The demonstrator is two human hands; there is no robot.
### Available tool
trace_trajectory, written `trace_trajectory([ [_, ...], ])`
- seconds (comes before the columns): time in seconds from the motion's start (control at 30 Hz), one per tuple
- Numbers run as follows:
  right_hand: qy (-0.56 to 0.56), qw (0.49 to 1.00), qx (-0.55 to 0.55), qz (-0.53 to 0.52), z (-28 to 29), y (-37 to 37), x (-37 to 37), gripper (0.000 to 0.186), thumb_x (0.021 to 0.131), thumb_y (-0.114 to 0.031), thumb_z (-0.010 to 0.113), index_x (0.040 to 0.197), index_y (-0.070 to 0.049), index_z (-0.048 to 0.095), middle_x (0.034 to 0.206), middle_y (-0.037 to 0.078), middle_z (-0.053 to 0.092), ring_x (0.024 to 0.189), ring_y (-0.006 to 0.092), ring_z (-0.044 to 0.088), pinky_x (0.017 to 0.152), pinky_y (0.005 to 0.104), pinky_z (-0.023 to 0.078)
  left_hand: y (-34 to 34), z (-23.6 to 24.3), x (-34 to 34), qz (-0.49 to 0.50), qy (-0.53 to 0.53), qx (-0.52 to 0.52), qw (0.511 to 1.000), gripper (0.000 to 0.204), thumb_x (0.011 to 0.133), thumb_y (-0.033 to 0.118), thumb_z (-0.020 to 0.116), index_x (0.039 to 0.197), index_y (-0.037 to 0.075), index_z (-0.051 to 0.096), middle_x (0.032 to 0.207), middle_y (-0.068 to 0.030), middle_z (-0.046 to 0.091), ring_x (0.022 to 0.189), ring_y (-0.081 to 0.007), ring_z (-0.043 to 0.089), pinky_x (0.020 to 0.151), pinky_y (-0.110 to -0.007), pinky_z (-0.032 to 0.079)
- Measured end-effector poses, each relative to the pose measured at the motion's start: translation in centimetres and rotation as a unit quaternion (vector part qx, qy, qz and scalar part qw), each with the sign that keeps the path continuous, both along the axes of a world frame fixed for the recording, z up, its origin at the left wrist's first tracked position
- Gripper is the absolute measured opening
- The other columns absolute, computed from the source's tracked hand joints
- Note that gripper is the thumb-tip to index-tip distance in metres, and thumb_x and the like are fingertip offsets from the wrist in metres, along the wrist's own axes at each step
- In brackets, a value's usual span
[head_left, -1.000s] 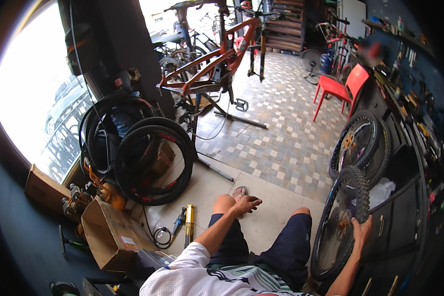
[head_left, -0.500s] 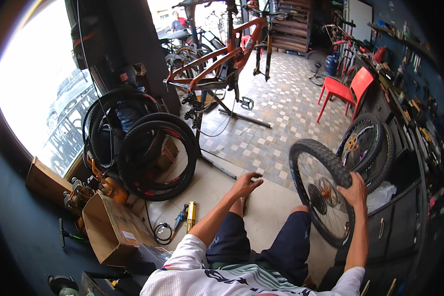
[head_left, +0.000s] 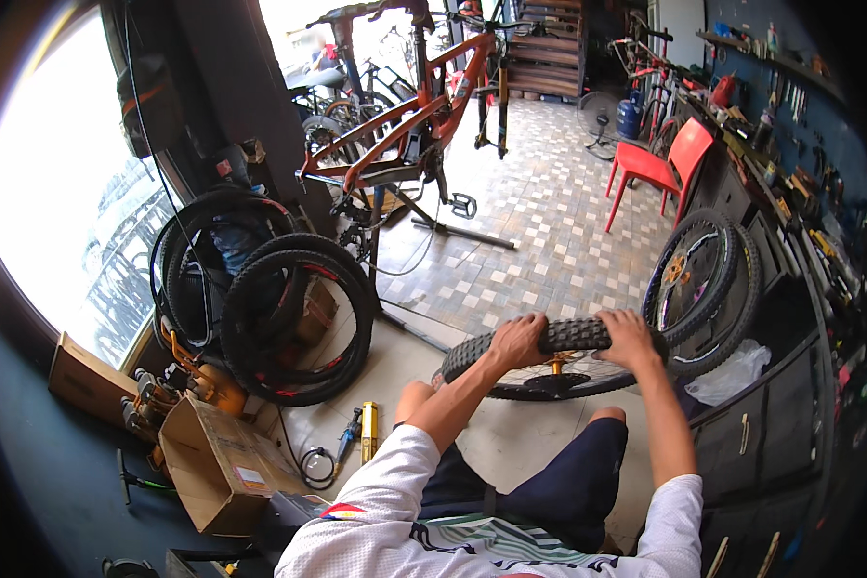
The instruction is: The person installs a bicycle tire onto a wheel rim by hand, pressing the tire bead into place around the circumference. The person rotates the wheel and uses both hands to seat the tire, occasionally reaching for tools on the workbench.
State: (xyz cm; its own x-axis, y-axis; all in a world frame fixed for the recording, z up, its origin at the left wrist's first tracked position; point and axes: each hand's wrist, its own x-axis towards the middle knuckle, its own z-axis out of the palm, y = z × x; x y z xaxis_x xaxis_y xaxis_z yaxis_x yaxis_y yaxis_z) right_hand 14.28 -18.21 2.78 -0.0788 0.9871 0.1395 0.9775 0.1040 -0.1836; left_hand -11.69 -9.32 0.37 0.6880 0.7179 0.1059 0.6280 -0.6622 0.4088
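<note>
A bicycle wheel (head_left: 573, 336) with a knobby black tyre stands tilted in front of my knees. Its gold hub and dark cassette (head_left: 556, 383) show under the tyre's upper edge. My left hand (head_left: 520, 340) wraps over the top of the tyre on its left part. Farther right along the same tyre, my right hand (head_left: 631, 339) grips it from above. Both sets of fingers curl over the tread, their tips partly hidden on the far side. Between the two hands a stretch of bare tread is visible.
An orange bike frame (head_left: 443, 120) hangs on a stand ahead. Several wheels and tyres (head_left: 299, 323) lean at the left, near a cardboard box (head_left: 223, 462). Two more wheels (head_left: 694, 275) rest against dark cabinets at the right, beside a plastic bag (head_left: 732, 374) and red chair (head_left: 660, 169).
The wheel has swung from my right side to the middle, its tread now facing up toward me. My left hand, free before, has taken hold of the tyre.
</note>
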Motion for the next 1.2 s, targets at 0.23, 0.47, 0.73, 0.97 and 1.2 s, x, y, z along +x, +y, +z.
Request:
trace_trajectory([
  [0.23,0.001,0.991,0.124,-0.054,-2.9,2.0,0.7,0.077,0.065,-0.001,0.077,0.138,-0.020,0.059,0.130,0.012,0.057,0.131,0.0356,0.051,0.114,0.0468,0.038,-1.7,-2.2,1.3,0.081,-0.062,0.055,0.993,0.073,0.077,0.057,0.085,0.117,0.005,0.054,0.106,-0.0205,0.069,0.099,-0.0427,0.070,0.086,-0.051,0.055],
  [0.47,0.024,0.992,0.087,-0.086,-2.4,1.6,0.0,0.075,0.067,0.003,0.074,0.137,-0.021,0.060,0.134,0.012,0.056,0.137,0.0357,0.048,0.120,0.0467,0.034,-3.1,-2.2,1.4,0.100,-0.067,0.054,0.991,0.063,0.077,0.045,0.086,0.116,0.005,0.056,0.107,-0.0188,0.069,0.101,-0.0410,0.068,0.085,-0.051,0.054],
  [0.73,0.049,0.992,0.063,-0.094,-2.2,0.4,0.6,0.072,0.068,0.003,0.073,0.136,-0.020,0.061,0.136,0.011,0.056,0.140,0.0363,0.045,0.123,0.0460,0.032,-3.7,-2.3,2.0,0.091,-0.090,0.059,0.990,0.059,0.076,0.039,0.085,0.115,0.004,0.057,0.108,-0.0186,0.068,0.101,-0.0409,0.069,0.085,-0.051,0.054],
  [0.97,0.044,0.992,0.082,-0.088,-2.1,2.1,0.4,0.071,0.067,0.003,0.071,0.134,-0.020,0.062,0.132,0.013,0.057,0.137,0.0379,0.047,0.121,0.0469,0.033,-2.1,-2.1,1.9,0.090,-0.069,0.051,0.992,0.063,0.076,0.045,0.086,0.115,0.004,0.057,0.107,-0.0186,0.068,0.100,-0.0410,0.069,0.086,-0.051,0.055],
  [1.2,0.049,0.989,0.110,-0.084,-2.2,4.2,0.1,0.067,0.068,0.003,0.069,0.132,-0.019,0.063,0.129,0.013,0.058,0.134,0.0375,0.049,0.118,0.0480,0.035,-0.3,-1.7,1.6,0.093,-0.093,0.045,0.990,0.061,0.077,0.048,0.085,0.110,0.005,0.057,0.104,-0.0190,0.069,0.101,-0.0414,0.068,0.085,-0.052,0.056],
])
